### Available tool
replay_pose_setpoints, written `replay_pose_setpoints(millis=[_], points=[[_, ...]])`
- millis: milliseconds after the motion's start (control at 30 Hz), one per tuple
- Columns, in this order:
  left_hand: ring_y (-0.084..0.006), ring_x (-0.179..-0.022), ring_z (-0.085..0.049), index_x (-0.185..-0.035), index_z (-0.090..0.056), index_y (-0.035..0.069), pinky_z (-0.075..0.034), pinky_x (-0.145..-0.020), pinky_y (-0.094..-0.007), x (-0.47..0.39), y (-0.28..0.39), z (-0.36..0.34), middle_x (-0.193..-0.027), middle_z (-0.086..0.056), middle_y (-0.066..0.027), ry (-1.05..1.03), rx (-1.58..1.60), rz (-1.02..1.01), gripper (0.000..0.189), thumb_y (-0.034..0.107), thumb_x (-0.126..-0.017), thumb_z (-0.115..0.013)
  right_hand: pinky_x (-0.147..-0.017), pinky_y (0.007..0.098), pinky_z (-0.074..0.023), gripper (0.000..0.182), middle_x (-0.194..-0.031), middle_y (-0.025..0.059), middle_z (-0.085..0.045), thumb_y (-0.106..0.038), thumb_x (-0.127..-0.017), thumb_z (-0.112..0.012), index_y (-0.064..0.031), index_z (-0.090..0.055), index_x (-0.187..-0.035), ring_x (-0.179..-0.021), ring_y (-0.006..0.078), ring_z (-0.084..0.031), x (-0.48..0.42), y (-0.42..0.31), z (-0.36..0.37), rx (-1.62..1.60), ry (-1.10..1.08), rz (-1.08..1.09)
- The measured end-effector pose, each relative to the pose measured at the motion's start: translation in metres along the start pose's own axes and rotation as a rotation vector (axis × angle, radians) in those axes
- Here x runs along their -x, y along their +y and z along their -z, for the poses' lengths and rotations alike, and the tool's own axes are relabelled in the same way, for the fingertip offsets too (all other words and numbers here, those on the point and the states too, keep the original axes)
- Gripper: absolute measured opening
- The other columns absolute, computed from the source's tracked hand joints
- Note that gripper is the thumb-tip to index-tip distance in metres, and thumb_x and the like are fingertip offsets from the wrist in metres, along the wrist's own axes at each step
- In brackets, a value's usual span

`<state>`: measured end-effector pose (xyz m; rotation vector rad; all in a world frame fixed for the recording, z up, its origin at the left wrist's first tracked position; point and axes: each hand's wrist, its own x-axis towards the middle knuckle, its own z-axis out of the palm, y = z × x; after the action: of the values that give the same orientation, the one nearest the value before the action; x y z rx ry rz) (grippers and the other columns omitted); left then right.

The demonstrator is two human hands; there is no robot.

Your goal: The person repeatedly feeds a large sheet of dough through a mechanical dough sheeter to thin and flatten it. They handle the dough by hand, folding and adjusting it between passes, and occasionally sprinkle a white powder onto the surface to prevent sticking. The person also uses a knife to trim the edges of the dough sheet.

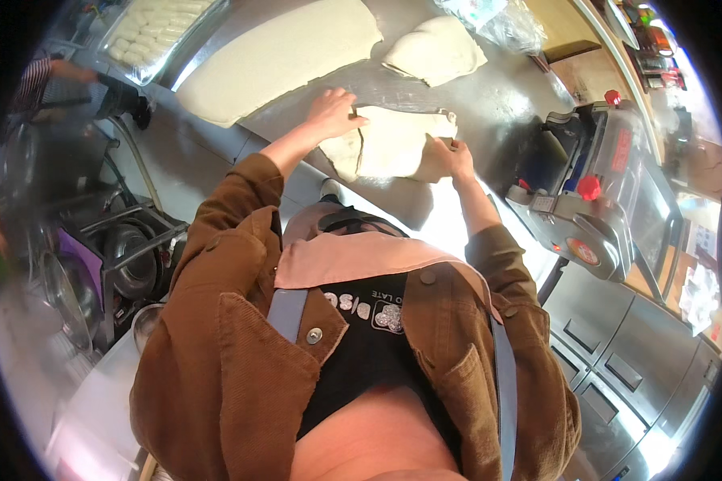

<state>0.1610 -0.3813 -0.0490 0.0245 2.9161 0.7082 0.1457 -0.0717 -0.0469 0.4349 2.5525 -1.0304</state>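
Note:
A folded sheet of pale dough (394, 144) lies near the front edge of the stainless steel worktop (487, 99). My left hand (334, 113) rests at its upper left edge, thumb apart from the fingers and touching the dough. At the sheet's right side, my right hand (455, 159) has its edge between thumb and fingers. A flap of dough (343, 155) hangs out at the left of the fold. Farther back spreads a long, smooth slab of dough (283, 63). To its right sits a smaller folded dough piece (438, 51).
A dough sheeter-like machine (589, 186) with red knobs stands at right. Clear plastic bags (505, 24) lie at the back. A tray of dough rolls (156, 36) is at upper left. Metal pans (132, 258) sit in a rack at left. Another person's arm (72, 71) shows at far left.

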Motion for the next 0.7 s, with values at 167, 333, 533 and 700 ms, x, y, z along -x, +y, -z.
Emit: replay_pose_setpoints(millis=[167,333,533,700], points=[[-0.0331,-0.098,-0.058,-0.103,-0.062,0.001,-0.046,-0.079,-0.0422,-0.024,0.003,0.008,-0.108,-0.060,-0.0200,-0.483,0.056,-0.046,0.064,0.054,-0.067,-0.070,-0.081,0.0330,-0.0490,0.063,-0.107,0.0133,-0.062,-0.037,-0.073,-0.077,0.0017,-0.055,-0.117,-0.095,0.0217,-0.060,0.001,-0.014,0.015,-0.343,-0.469,-0.116],[-0.0300,-0.079,-0.057,-0.087,-0.056,0.003,-0.044,-0.068,-0.0396,-0.016,0.008,0.009,-0.081,-0.059,-0.0160,-0.378,0.242,-0.189,0.042,0.035,-0.067,-0.076,-0.076,0.0333,-0.0510,0.052,-0.098,0.0126,-0.065,-0.022,-0.071,-0.078,-0.0007,-0.055,-0.113,-0.087,0.0216,-0.064,0.042,-0.015,0.011,-0.346,-0.320,0.256],[-0.0118,-0.074,-0.046,-0.085,-0.049,0.004,-0.038,-0.066,-0.0287,-0.012,0.064,0.109,-0.078,-0.050,-0.0019,-0.443,0.492,-0.301,0.034,0.022,-0.073,-0.076,-0.080,0.0281,-0.0451,0.042,-0.091,0.0082,-0.061,-0.016,-0.071,-0.077,0.0016,-0.057,-0.105,-0.086,0.0128,-0.055,0.132,-0.102,0.142,-0.170,-0.058,0.566],[-0.0047,-0.082,-0.052,-0.099,-0.054,0.005,-0.044,-0.071,-0.0211,-0.043,0.234,0.248,-0.090,-0.056,0.0025,-0.400,0.681,-0.684,0.027,0.016,-0.082,-0.071,-0.072,0.0281,-0.0528,0.048,-0.098,0.0106,-0.066,-0.023,-0.073,-0.077,0.0017,-0.059,-0.110,-0.082,0.0166,-0.065,0.192,-0.144,0.337,-0.423,0.172,0.622]])
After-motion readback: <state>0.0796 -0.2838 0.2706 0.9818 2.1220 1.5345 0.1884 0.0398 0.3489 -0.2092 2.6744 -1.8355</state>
